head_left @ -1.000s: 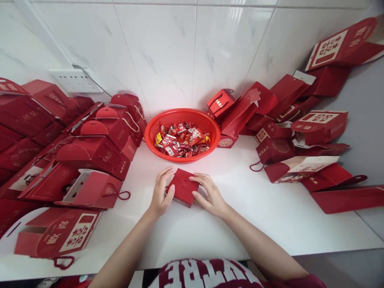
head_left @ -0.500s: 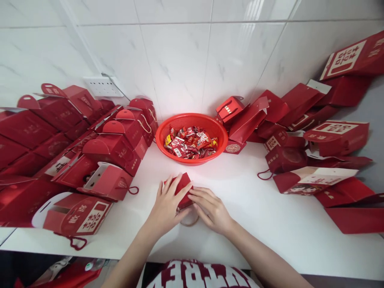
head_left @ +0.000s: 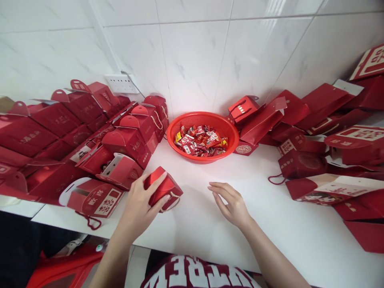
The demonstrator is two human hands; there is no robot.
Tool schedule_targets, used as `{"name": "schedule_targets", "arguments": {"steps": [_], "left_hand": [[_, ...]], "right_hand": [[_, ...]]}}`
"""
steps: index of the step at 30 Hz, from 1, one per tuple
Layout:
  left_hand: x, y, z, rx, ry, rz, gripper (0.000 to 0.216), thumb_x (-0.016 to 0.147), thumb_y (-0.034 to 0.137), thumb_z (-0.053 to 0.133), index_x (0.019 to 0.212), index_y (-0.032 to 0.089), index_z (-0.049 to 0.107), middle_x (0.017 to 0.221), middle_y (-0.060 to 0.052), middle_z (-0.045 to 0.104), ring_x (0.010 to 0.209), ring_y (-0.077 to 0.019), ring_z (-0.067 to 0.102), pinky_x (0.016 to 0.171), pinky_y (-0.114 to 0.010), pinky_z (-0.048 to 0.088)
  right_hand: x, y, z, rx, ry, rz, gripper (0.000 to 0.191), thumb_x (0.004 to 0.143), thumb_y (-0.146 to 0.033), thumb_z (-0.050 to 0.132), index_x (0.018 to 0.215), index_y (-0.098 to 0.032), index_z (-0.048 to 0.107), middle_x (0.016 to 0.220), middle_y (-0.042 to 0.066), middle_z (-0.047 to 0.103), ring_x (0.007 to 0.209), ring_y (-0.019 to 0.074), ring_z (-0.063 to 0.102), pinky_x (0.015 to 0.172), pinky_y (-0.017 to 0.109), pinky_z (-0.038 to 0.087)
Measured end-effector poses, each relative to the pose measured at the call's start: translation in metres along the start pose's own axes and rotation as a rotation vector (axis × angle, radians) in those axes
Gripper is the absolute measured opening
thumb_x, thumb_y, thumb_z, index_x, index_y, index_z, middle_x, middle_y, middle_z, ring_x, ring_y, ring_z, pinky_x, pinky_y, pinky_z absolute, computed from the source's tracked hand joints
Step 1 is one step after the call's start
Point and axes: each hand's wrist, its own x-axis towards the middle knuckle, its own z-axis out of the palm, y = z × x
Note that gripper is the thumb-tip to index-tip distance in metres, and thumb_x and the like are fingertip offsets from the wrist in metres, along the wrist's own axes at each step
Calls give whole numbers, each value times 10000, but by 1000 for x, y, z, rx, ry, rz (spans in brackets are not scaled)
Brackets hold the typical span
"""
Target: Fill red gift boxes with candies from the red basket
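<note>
My left hand (head_left: pixel 142 202) is closed around a small red gift box (head_left: pixel 166 187) with a twisted beige cord handle, tilted over the white table. Bare table lies under my right hand (head_left: pixel 231 202), which is apart from the box with its fingers stretched out and nothing in them. Beyond both hands, a red plastic basket (head_left: pixel 204 159) holds wrapped candies (head_left: pixel 199 140) in mostly red wrappers. Nearest to my left hand on the left lies a red box (head_left: pixel 93 198) with a white character panel and a dark red cord.
Rows of red gift boxes (head_left: pixel 72 112) crowd the left side. More red boxes (head_left: pixel 303 160), some lying on their sides, are heaped at the right. A power strip (head_left: pixel 121 84) sits against the tiled wall. Below the table at left is a red stool (head_left: pixel 66 266), beside a person's dark clothing.
My left hand has carried the red gift box leftward. The right hand has let go of it and moved to the right. The view has swung slightly left.
</note>
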Motion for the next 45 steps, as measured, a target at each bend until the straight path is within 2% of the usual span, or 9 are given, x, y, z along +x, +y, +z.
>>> {"name": "schedule_targets", "arguments": {"steps": [9, 13, 15, 17, 20, 23, 30, 37, 45], "left_hand": [[-19, 4, 17, -27, -148, 75, 571, 952, 426, 542, 1502, 348, 407, 1537, -106, 377, 1389, -351, 395, 1117, -556, 371], [-8, -15, -4, 34, 115, -70, 516, 968, 412, 497, 1465, 278, 460, 1519, -120, 401, 1390, -333, 405, 1163, -524, 320], [3, -36, -20, 141, 272, -229, 572, 939, 451, 523, 1444, 186, 473, 1444, -184, 444, 1330, -369, 445, 1108, -522, 381], [17, -59, -32, 292, 316, -416, 669, 903, 484, 548, 1438, 94, 448, 1355, -256, 474, 1266, -437, 463, 1022, -573, 426], [36, -88, -39, 356, 162, -608, 624, 896, 451, 539, 1375, 54, 485, 1258, -295, 518, 1199, -483, 497, 904, -598, 477], [50, -99, -34, 300, -9, -677, 521, 902, 364, 525, 1352, 103, 494, 1232, -271, 549, 1146, -458, 560, 840, -564, 514], [61, -97, -22, 325, -18, -567, 578, 872, 184, 457, 1438, 109, 368, 1202, -235, 576, 1083, -411, 609, 828, -485, 515], [58, -97, -20, 336, 41, -513, 618, 932, 499, 463, 1412, 115, 404, 1158, -231, 574, 1030, -408, 613, 802, -463, 516], [60, -103, -22, 306, 25, -536, 581, 903, 525, 513, 1315, 114, 504, 1173, -217, 552, 976, -362, 628, 838, -455, 525]], "right_hand": [[-2, -4, 5, 3, -90, -15, 296, 965, -104, 531, 1197, -240, 655, 1167, 88, 692, 1056, 226, 668, 877, 403, 582], [-3, -3, 5, -11, -103, -17, 277, 969, -117, 529, 1180, -237, 663, 1161, 93, 695, 1049, 233, 672, 869, 411, 589], [-3, -3, 6, -12, -109, -20, 275, 972, -120, 525, 1176, -238, 666, 1153, 93, 699, 1044, 233, 677, 865, 409, 594], [-3, -4, 6, -13, -111, -22, 274, 974, -126, 520, 1173, -241, 669, 1145, 92, 703, 1037, 234, 683, 859, 408, 599], [-3, -4, 6, -15, -114, -29, 278, 975, -132, 514, 1172, -246, 672, 1133, 87, 709, 1022, 233, 692, 850, 405, 605], [-2, -3, 6, -13, -125, -32, 283, 970, -128, 515, 1177, -247, 668, 1114, 81, 715, 1012, 230, 696, 844, 400, 607], [-4, 1, 9, 1, -148, -33, 296, 973, -119, 508, 1196, -251, 651, 1105, 74, 720, 1018, 230, 692, 848, 404, 602], [-5, -3, 15, 25, -173, -16, 279, 986, -149, 507, 1205, -248, 647, 1143, 83, 705, 1039, 228, 687, 877, 402, 598], [19, -40, 39, 62, -237, -96, 556, 974, -336, 563, 1479, -205, 372, 1467, 182, 470, 1337, 299, 489, 1048, 487, 507]]}}
